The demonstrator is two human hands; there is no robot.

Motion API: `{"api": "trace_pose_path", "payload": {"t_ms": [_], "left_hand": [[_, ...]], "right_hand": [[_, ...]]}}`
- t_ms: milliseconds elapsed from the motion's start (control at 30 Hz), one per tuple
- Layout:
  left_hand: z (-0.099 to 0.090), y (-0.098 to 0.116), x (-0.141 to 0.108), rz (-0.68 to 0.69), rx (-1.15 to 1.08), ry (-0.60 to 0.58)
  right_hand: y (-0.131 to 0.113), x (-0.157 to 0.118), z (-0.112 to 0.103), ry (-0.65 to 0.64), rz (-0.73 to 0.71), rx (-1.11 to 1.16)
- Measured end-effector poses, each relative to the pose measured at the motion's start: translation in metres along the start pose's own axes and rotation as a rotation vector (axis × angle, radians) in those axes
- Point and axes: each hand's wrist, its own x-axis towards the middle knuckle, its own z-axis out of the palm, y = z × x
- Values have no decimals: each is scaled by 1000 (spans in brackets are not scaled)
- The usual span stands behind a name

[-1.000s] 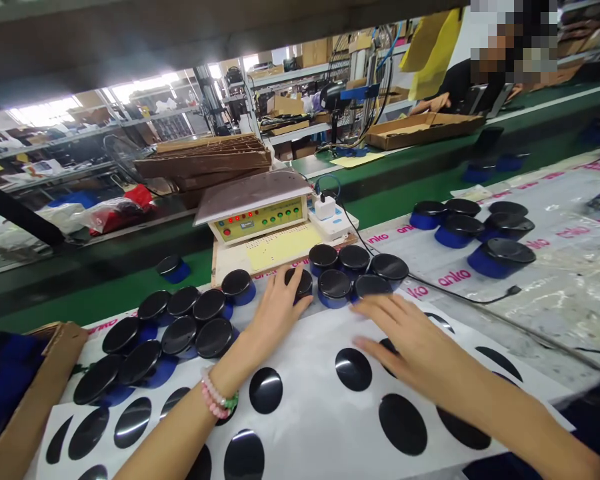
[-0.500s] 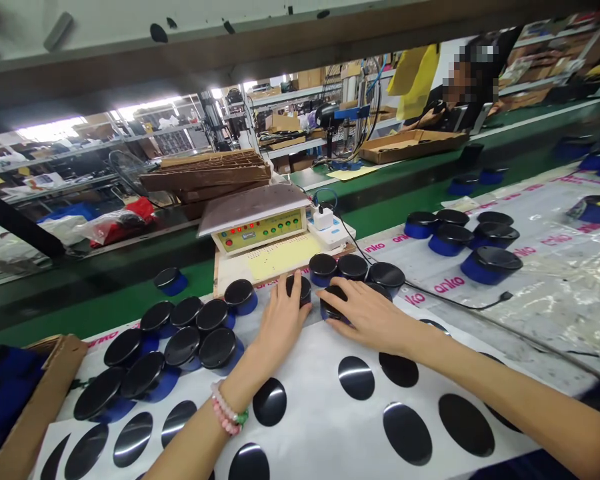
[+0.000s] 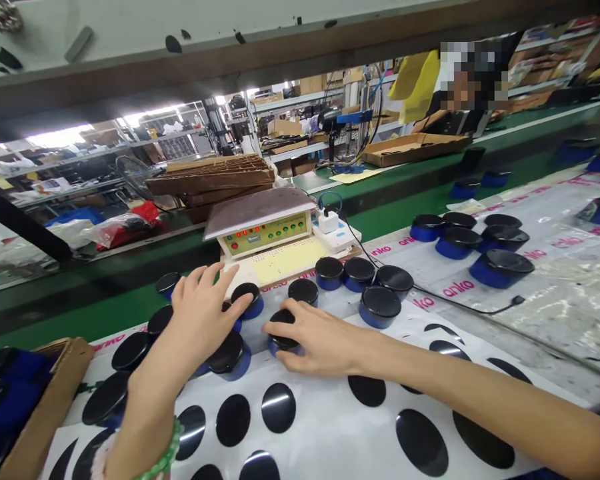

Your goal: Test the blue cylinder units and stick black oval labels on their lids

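My right hand (image 3: 317, 337) has its fingers around a blue-sided cup with a black top (image 3: 281, 331), on the upper edge of a white sheet (image 3: 320, 413) bearing black discs. My left hand (image 3: 203, 310) is over the group of similar cups at the left, fingers spread, its thumb near the black top of one cup (image 3: 246, 293). Whether it touches that cup is unclear. Beaded bracelets circle the left wrist. Another cup (image 3: 303, 291) stands just behind my right hand, and one more (image 3: 380, 305) is to its right.
A control box (image 3: 265, 235) with lit buttons stands behind the cups, beside a white power strip (image 3: 339, 235). A cable crosses at the right, near more cups (image 3: 501, 268). A cardboard box (image 3: 45, 417) of blue items is at the left. A person sits far back.
My left hand has left the cup by the control box and moved left with fingers spread. My right hand has shifted left and toward me with a cup. The view has tilted slightly.
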Motion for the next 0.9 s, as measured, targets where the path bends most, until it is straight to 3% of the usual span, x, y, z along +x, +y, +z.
{"api": "trace_pose_path", "payload": {"t_ms": [233, 600, 767, 900], "left_hand": [[-7, -22, -6, -20, -41, 44], [-7, -7, -1, -16, -91, -20], [-3, -10, -3, 10, -86, -36], [3, -4, -7, 114, -100, -161]], "right_hand": [[-4, 48, 31, 41, -9, -117], [-12, 63, 53, 116, 81, -232], [-7, 52, 31, 109, 31, -277], [23, 35, 2, 73, 46, -355]]}}
